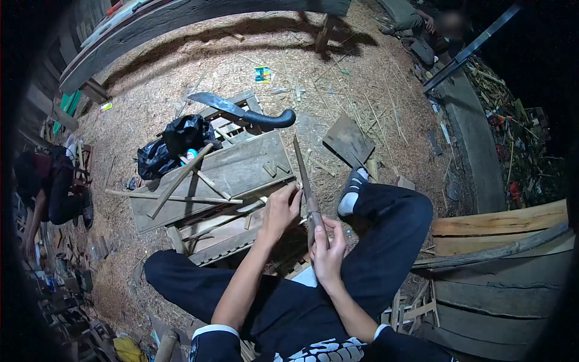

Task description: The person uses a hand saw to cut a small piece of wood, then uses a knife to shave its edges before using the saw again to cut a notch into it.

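Note:
My right hand (329, 250) is closed round the wooden handle of a long knife (306, 181), whose narrow, pointed blade points up and away from me. Beside the blade, my left hand (282, 208) has its fingers pinched together; what they hold, if anything, is too small to name. Beyond my hands, a big curved knife with a black handle (268, 119) rests across a wooden crate. A grey board (241, 163) on the crate carries sticks (181, 181), short wood pieces (276, 168) and a black plastic bag (181, 139).
A square wooden block (350, 140) sits on the shaving-strewn ground. Wooden planks (494, 265) stand at the right, and a long beam (199, 24) crosses the top. One person (60, 187) is at the left; another (416, 27) sits at the upper right.

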`<action>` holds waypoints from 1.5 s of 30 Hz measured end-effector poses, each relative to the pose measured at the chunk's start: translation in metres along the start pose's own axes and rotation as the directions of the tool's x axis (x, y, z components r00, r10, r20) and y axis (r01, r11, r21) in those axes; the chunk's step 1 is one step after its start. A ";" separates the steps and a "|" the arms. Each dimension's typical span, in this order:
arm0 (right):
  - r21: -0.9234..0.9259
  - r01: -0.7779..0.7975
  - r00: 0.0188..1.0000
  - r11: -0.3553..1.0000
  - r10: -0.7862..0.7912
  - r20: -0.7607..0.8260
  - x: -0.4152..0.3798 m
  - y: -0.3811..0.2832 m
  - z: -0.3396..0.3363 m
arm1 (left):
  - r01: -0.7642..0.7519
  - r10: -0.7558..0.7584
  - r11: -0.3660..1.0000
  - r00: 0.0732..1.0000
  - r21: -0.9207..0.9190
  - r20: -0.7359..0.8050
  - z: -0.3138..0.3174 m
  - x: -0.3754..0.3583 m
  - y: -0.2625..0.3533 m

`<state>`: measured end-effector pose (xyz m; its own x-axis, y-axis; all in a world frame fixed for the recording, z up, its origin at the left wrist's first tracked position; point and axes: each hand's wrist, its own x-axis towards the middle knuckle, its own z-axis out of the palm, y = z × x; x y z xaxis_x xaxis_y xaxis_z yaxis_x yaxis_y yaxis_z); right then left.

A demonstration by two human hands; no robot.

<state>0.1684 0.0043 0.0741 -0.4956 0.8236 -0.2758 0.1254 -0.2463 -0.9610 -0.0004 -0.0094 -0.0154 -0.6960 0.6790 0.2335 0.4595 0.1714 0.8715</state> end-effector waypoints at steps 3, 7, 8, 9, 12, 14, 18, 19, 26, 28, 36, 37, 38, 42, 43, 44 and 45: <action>-0.052 0.028 1.000 0.998 -0.027 0.002 -0.012 0.003 -0.001 | -0.020 0.020 1.000 0.998 -0.005 -0.054 0.001 -0.001 0.002; -0.113 0.076 0.997 0.991 -0.078 -0.017 0.004 0.005 0.011 | 0.018 -0.019 1.000 1.000 -0.013 -0.018 0.001 -0.001 0.002; -0.110 0.071 0.997 0.991 -0.074 -0.024 0.000 0.008 0.008 | 0.019 -0.019 1.000 1.000 -0.012 -0.010 0.001 -0.003 0.004; -0.093 0.071 0.997 0.993 -0.074 -0.031 -0.004 0.012 0.005 | 0.033 -0.033 0.999 0.999 -0.035 -0.018 0.001 -0.003 0.006; -0.086 0.040 0.999 0.995 -0.042 -0.022 -0.013 0.011 -0.004 | 0.059 -0.061 0.996 0.998 -0.059 -0.026 0.000 -0.002 0.005; -0.080 0.051 0.998 0.995 -0.053 -0.022 -0.001 0.007 0.002 | 0.041 -0.042 0.999 0.999 -0.033 -0.031 0.004 -0.001 0.005; -0.130 0.060 0.997 0.990 -0.064 -0.031 -0.011 0.006 0.001 | 0.013 -0.014 1.000 0.997 -0.007 -0.080 0.004 -0.007 -0.001; -0.148 0.081 0.996 0.986 -0.087 -0.034 -0.018 0.010 -0.005 | 0.013 -0.012 1.000 0.997 0.014 -0.079 0.005 -0.006 -0.001; -0.166 0.180 0.984 0.969 -0.177 0.038 -0.004 0.010 -0.009 | 0.020 -0.016 0.999 0.996 0.050 -0.089 0.004 -0.006 0.003; -0.163 0.161 0.987 0.973 -0.159 0.025 -0.008 0.005 -0.006 | 0.039 -0.034 0.998 0.996 0.053 -0.086 0.008 -0.003 0.005; -0.233 0.121 0.992 0.965 -0.125 -0.002 -0.014 0.013 -0.016 | 0.034 -0.030 0.999 0.995 0.041 -0.099 0.013 -0.003 0.000; -0.196 0.167 0.986 0.966 -0.169 0.008 -0.010 0.017 -0.013 | 0.024 -0.015 0.997 0.994 0.079 -0.108 0.012 -0.002 0.001; -0.155 0.208 0.978 0.966 -0.208 0.016 -0.008 0.020 -0.010 | 0.016 -0.002 0.993 0.994 0.121 -0.113 0.010 -0.002 0.000; -0.114 0.123 0.992 0.986 -0.121 0.024 -0.003 0.008 -0.008 | 0.019 0.007 0.975 0.993 0.220 -0.119 0.008 -0.004 0.006; -0.115 0.125 0.992 0.985 -0.124 0.023 -0.004 0.007 -0.007 | 0.017 0.009 0.976 0.993 0.218 -0.119 0.008 -0.003 0.006; -0.093 0.114 0.993 0.989 -0.114 0.010 -0.007 0.008 -0.007 | -0.008 0.030 0.983 0.992 0.182 -0.121 0.007 -0.003 0.006; -0.072 0.104 0.994 0.992 -0.105 -0.003 -0.009 0.008 -0.006 | -0.033 0.051 0.989 0.991 0.145 -0.123 0.006 -0.003 0.006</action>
<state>0.1791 -0.0015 0.0687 -0.5037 0.8463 -0.1735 0.1341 -0.1218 -0.9834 0.0082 -0.0061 -0.0136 -0.7344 0.5935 0.3293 0.5572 0.2503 0.7917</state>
